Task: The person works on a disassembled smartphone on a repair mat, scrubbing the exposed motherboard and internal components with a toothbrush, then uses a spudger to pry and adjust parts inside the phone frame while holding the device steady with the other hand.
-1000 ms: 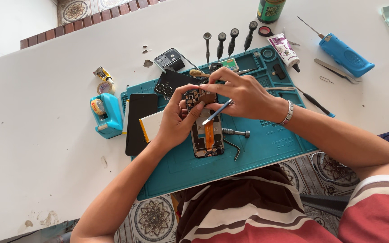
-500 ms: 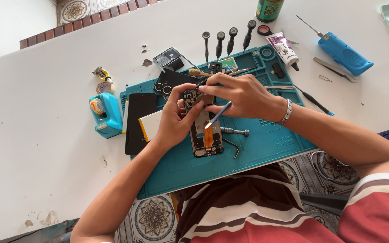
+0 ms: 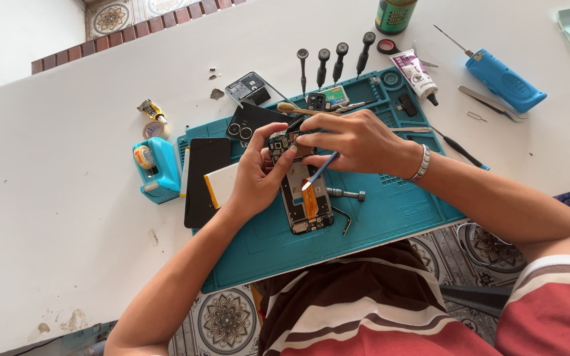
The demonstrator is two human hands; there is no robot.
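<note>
The left hand (image 3: 258,173) grips the upper left edge of an opened smartphone (image 3: 303,191), fingers curled around its frame, while the right hand (image 3: 357,140) pinches at the phone's top end and holds a blue-handled tool (image 3: 320,170) slanting down across the exposed insides. The phone lies face down on a teal repair mat (image 3: 377,211) near the counter's (image 3: 61,217) front edge, with an orange flex cable (image 3: 309,206) showing along its middle. Just right of it rests a short metal screwdriver bit holder (image 3: 346,194). To the left lie a pale battery (image 3: 222,184) and a black panel (image 3: 204,178), then a teal tape dispenser (image 3: 156,168) off the mat. Farther back, four small screwdrivers (image 3: 332,59) stand in a row, beside a glue tube (image 3: 415,74), and a blue electric screwdriver (image 3: 504,80) lies at the far right.
</note>
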